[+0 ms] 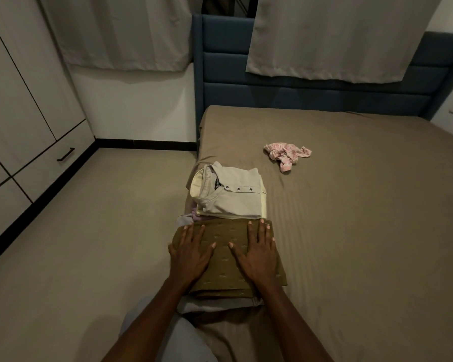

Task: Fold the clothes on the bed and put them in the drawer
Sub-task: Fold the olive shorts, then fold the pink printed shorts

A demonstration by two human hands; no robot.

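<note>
A folded brown patterned garment [226,267] lies at the bed's near left corner, on top of a pale folded piece. My left hand [190,253] and my right hand [256,253] both press flat on it with fingers spread. Just beyond it sits a folded beige button shirt [233,194] on a small stack of other folded clothes. A crumpled pink garment [287,154] lies unfolded further up the bed [364,218]. The wardrobe drawer [55,163] with a black handle is at the left, closed.
White wardrobe doors [19,87] line the left wall. Beige floor [89,244] runs between wardrobe and bed. A blue padded headboard [225,61] stands at the far end, with pale curtains [338,35] hanging over it.
</note>
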